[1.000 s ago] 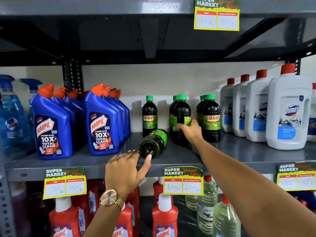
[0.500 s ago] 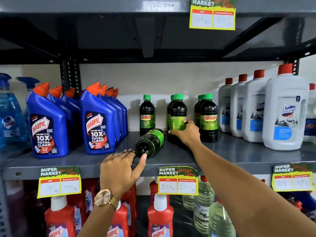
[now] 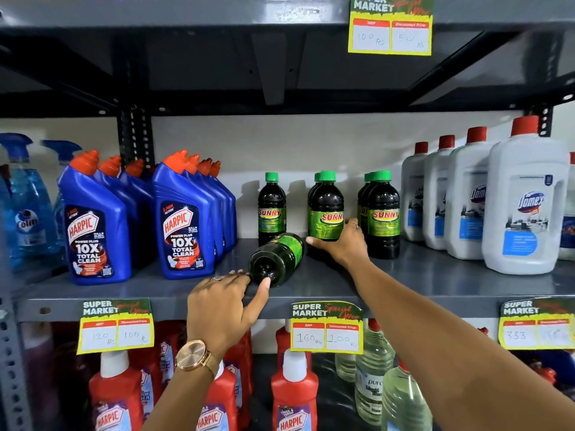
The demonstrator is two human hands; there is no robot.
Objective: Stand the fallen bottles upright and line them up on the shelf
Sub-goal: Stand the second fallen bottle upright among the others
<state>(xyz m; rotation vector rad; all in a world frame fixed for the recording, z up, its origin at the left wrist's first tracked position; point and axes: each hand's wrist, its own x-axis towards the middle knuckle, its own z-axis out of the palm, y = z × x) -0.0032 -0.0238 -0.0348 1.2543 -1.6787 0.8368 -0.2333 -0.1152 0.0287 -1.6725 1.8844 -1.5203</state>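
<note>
Left hand [image 3: 222,309] fingers released, thumb touching base of fallen bottle [image 3: 277,259] on shelf [image 3: 435,275]. Right hand [image 3: 342,244] grasping upright Sunny bottle [image 3: 326,209] just beside it.

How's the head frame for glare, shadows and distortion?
Head view: wide-angle bend bows the upper shelf edge and leans the Domex bottles; the standing Sunny bottles cast soft shadows on the back wall; a small highlight sits on the fallen Sunny bottle; handwriting on the price tags reads faint, partly washed out.

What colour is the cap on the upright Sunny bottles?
Green, on the dark upright Sunny bottles; clearest in the head view.
</note>
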